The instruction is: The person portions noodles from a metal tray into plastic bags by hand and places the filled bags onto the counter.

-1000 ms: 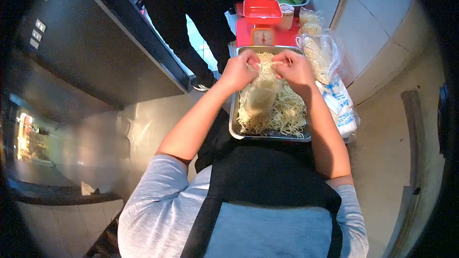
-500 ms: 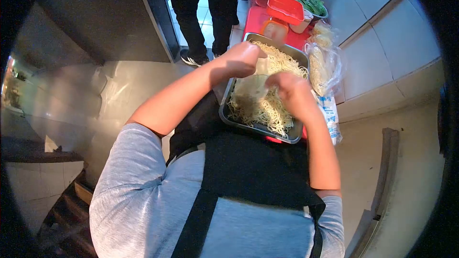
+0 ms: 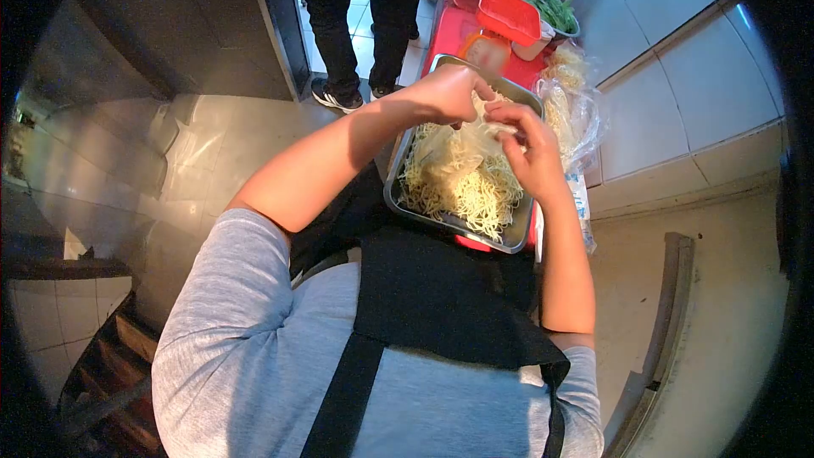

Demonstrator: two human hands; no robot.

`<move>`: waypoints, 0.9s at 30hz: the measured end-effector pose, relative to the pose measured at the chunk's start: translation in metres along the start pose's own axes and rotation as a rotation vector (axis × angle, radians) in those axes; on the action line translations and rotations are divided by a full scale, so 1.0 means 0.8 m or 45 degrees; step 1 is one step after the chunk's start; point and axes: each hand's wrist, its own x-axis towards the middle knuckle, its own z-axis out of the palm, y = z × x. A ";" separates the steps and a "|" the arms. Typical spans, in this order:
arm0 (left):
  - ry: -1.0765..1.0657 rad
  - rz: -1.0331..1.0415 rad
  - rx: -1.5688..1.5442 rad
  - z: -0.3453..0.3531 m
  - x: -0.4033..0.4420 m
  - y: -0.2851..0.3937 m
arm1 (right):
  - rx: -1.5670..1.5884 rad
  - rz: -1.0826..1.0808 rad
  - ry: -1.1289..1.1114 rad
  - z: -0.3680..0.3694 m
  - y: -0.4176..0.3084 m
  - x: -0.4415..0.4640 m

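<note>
A metal tray [image 3: 392, 197] full of pale thin noodles [image 3: 483, 203] stands in front of my body. Over the noodles hangs a thin clear plastic bag [image 3: 454, 151]. My left hand [image 3: 454, 97] is closed on the bag's upper part near the far side of the tray. Close beside it, my right hand [image 3: 532, 148] has curled fingers pinching the bag's edge. The fingertips of both hands almost meet. What the bag contains is hard to make out against the noodles behind it.
Beyond the tray, a red table [image 3: 454, 21] bears a red plastic basket [image 3: 509, 15], an orange-rimmed container [image 3: 486, 49] and a bowl of green vegetables [image 3: 547, 7]. Bagged noodles [image 3: 560, 110] lie along the tiled wall [image 3: 653, 110]. A person in dark trousers [image 3: 339, 25] stands ahead.
My hands have come closer together over the tray, and the right one has turned and moved slightly right. The bag, blurred before, now hangs more gathered beneath them.
</note>
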 end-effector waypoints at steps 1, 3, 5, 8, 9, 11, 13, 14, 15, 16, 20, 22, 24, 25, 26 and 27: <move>0.034 0.037 0.015 0.001 0.000 -0.003 | -0.007 0.104 -0.071 0.002 -0.001 -0.002; 0.034 0.054 0.055 0.000 0.001 -0.010 | -0.164 0.081 -0.157 -0.008 0.003 0.001; -0.033 0.018 0.109 -0.007 0.000 -0.006 | -0.574 -0.272 -0.163 -0.012 0.004 0.004; -0.101 0.635 0.479 -0.010 -0.005 -0.026 | -1.003 -0.295 -0.226 -0.018 0.027 -0.003; -0.196 0.515 0.654 -0.012 -0.005 -0.032 | -0.972 -0.267 -0.223 -0.021 0.036 -0.006; -0.387 0.266 1.005 -0.024 -0.015 -0.024 | -0.906 -0.209 -0.210 -0.030 0.050 -0.012; -0.185 0.404 1.070 -0.027 -0.013 -0.034 | -0.921 -0.209 -0.147 -0.046 0.051 -0.014; -0.123 0.470 1.133 -0.032 -0.011 -0.024 | -0.930 -0.211 -0.108 -0.055 0.044 -0.010; -0.066 0.541 1.193 -0.036 -0.008 -0.013 | -0.967 -0.268 0.017 -0.067 0.033 -0.003; 0.132 0.616 1.159 -0.044 -0.009 0.011 | -1.003 -0.317 0.147 -0.081 0.016 0.003; 0.526 0.953 1.022 -0.066 -0.015 0.103 | -0.625 -0.333 0.501 -0.115 -0.030 0.010; 0.421 1.068 1.080 -0.063 0.006 0.088 | -0.631 -0.334 0.420 -0.117 -0.006 0.010; 0.325 0.955 1.027 -0.064 0.030 0.067 | -0.943 -0.310 0.316 -0.133 0.008 0.009; 0.278 1.011 1.087 -0.065 0.038 0.076 | -1.109 -0.306 0.273 -0.146 0.013 0.016; 0.239 1.014 1.077 -0.061 0.037 0.092 | -1.051 -0.286 0.286 -0.152 0.019 0.019; 0.281 1.004 1.052 -0.062 0.042 0.102 | -0.781 -0.221 0.412 -0.151 0.023 0.015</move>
